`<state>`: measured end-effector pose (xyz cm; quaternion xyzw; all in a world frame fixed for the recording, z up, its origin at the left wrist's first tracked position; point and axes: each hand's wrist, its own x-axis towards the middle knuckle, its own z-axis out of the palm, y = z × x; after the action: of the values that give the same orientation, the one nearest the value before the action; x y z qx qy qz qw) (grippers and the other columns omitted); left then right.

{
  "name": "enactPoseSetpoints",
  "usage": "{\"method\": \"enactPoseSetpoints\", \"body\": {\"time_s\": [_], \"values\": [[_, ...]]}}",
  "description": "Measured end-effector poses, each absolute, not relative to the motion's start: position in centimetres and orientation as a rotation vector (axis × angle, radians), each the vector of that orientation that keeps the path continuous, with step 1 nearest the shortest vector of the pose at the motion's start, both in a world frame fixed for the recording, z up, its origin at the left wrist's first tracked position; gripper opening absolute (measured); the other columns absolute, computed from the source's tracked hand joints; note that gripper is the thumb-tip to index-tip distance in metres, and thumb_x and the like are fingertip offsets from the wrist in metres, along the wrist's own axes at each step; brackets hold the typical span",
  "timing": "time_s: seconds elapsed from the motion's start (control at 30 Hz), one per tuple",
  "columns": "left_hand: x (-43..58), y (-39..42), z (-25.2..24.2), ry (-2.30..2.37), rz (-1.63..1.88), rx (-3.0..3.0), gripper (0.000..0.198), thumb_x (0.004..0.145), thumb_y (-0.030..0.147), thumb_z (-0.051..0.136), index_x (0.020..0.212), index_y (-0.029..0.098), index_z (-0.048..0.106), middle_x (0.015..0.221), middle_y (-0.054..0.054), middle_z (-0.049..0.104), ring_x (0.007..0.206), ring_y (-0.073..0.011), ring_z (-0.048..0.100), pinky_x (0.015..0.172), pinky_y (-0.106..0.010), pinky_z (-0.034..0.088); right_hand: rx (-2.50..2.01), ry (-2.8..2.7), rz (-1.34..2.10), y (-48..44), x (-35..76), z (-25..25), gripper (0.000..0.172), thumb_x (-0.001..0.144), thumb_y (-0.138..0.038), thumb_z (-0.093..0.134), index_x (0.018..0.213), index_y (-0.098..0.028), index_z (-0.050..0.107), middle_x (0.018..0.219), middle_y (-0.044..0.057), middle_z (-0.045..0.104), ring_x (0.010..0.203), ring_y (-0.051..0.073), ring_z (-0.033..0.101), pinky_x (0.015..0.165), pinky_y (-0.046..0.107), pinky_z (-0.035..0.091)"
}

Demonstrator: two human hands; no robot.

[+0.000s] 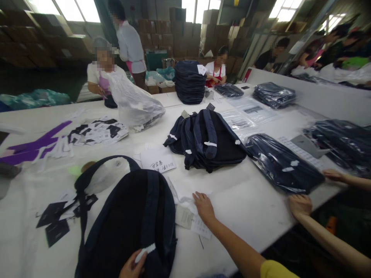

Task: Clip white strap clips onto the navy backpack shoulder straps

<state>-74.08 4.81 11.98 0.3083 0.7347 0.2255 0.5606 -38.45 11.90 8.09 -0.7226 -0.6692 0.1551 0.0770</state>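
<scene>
A dark navy backpack (124, 220) lies in front of me with its back panel and straps up. My left hand (133, 265), at the bottom edge, is closed on a white strip (145, 253) at the lower end of a strap. My right hand (204, 208) reaches out to the right of the backpack, fingers stretched over the edge of a thin white sheet (185, 193). Below those fingers lie pale printed tags (193, 222). Black tags (56, 227) lie left of the backpack. A handwritten white paper (158, 160) is beyond it.
More navy backpacks (207, 141) are piled ahead, beside a plastic-bagged one (284, 164). A co-worker's hands (301, 204) rest at the right table edge. Loose tags (100, 131) and purple strips (37, 143) lie left. Other people work across the table near a tall backpack stack (189, 83).
</scene>
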Motion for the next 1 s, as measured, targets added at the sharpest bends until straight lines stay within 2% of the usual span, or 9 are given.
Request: {"method": "enactPoseSetpoints", "body": {"time_s": [0.13, 0.23, 0.33, 0.5, 0.57, 0.67, 0.8, 0.9, 1.0], "values": [[-74.1, 4.2, 12.4, 1.683, 0.61, 0.711, 0.071, 0.046, 0.062, 0.076, 0.096, 0.011, 0.068, 0.095, -0.011, 0.071, 0.09, -0.03, 0.066, 0.069, -0.034, 0.057, -2.213, -1.927, 0.551, 10.0, -38.9, 10.4, 0.027, 0.085, -0.015, 0.05, 0.104, -0.023, 0.067, 0.123, 0.005, 0.06, 0.11, 0.022, 0.05, 0.096, 0.036, 0.035], [-74.2, 3.9, 12.6, 1.634, 0.626, 0.716, 0.069, 0.048, 0.059, 0.077, 0.096, 0.01, 0.068, 0.098, -0.013, 0.07, 0.092, -0.0303, 0.065, 0.069, -0.033, 0.057, -2.203, -1.903, 0.583, 10.0, -39.1, 11.9, 0.017, 0.083, -0.018, 0.055, 0.086, -0.022, 0.072, 0.126, 0.004, 0.058, 0.117, 0.023, 0.048, 0.106, 0.043, 0.024], [-74.8, 3.7, 13.1, 1.599, 0.628, 0.709, 0.069, 0.058, 0.056, 0.072, 0.109, 0.01, 0.063, 0.106, -0.015, 0.068, 0.098, -0.0305, 0.064, 0.076, -0.037, 0.057, -2.176, -1.834, 0.598, 9.7, -39.5, 13.0, 0.021, 0.086, -0.024, 0.051, 0.091, -0.026, 0.072, 0.126, 0.003, 0.06, 0.119, 0.023, 0.049, 0.109, 0.048, 0.02], [-74.6, 3.4, 16.1, 1.86, 0.715, 1.124, 0.058, 0.077, 0.051, 0.055, 0.127, 0.021, 0.053, 0.125, -0.012, 0.058, 0.107, -0.0287, 0.059, 0.095, -0.044, 0.047, -2.026, -1.547, 0.832, 9.0, -40.8, 14.8, 0.028, 0.088, -0.031, 0.046, 0.1, -0.023, 0.07, 0.124, 0.006, 0.061, 0.119, 0.022, 0.052, 0.104, 0.04, 0.033], [-73.2, 3.7, 17.7, 1.737, 0.795, 1.158, 0.054, 0.079, 0.05, 0.054, 0.124, 0.02, 0.055, 0.122, -0.011, 0.06, 0.106, -0.0268, 0.06, 0.09, -0.039, 0.049, -1.932, -1.421, 1.001, 8.9, -41.6, 15.9, 0.031, 0.088, -0.035, 0.045, 0.099, -0.02, 0.071, 0.117, 0.008, 0.065, 0.112, 0.022, 0.056, 0.099, 0.038, 0.039], [-70.2, 4.9, 20.2, 1.414, 0.845, 0.978, 0.056, 0.079, 0.052, 0.055, 0.121, 0.015, 0.056, 0.114, -0.014, 0.064, 0.09, -0.0224, 0.065, 0.065, -0.027, 0.053, -1.748, -1.278, 1.348, 8.2, -43.5, 18.2, 0.041, 0.088, -0.046, 0.044, 0.102, -0.017, 0.068, 0.096, 0.007, 0.071, 0.085, 0.02, 0.064, 0.084, 0.037, 0.047], [-67.2, 7.0, 23.1, 1.175, 0.844, 0.866, 0.057, 0.079, 0.049, 0.058, 0.123, 0.014, 0.054, 0.117, -0.015, 0.062, 0.066, -0.0115, 0.058, 0.045, -0.019, 0.037, -1.387, -0.991, 1.841, 6.0, -46.8, 21.9, 0.042, 0.081, -0.05, 0.057, 0.104, -0.015, 0.065, 0.076, 0.003, 0.067, 0.074, 0.016, 0.062, 0.078, 0.034, 0.047], [-67.1, 8.0, 24.3, 1.078, 0.833, 0.861, 0.058, 0.077, 0.047, 0.062, 0.124, 0.013, 0.054, 0.108, -0.013, 0.065, 0.06, -0.009, 0.052, 0.044, -0.018, 0.032, -1.284, -0.945, 2.054, 4.2, -48.9, 24.1, 0.038, 0.078, -0.047, 0.063, 0.096, -0.014, 0.066, 0.065, 0.0, 0.061, 0.07, 0.015, 0.061, 0.076, 0.032, 0.045], [-67.9, 8.0, 24.6, 1.085, 0.914, 0.919, 0.049, 0.073, 0.047, 0.067, 0.106, 0.01, 0.065, 0.083, -0.007, 0.066, 0.063, -0.0119, 0.052, 0.052, -0.021, 0.037, -1.29, -0.925, 2.17, 3.1, -50.6, 25.4, 0.04, 0.077, -0.05, 0.064, 0.097, -0.015, 0.065, 0.071, 0.001, 0.063, 0.07, 0.016, 0.061, 0.076, 0.033, 0.045]]}}
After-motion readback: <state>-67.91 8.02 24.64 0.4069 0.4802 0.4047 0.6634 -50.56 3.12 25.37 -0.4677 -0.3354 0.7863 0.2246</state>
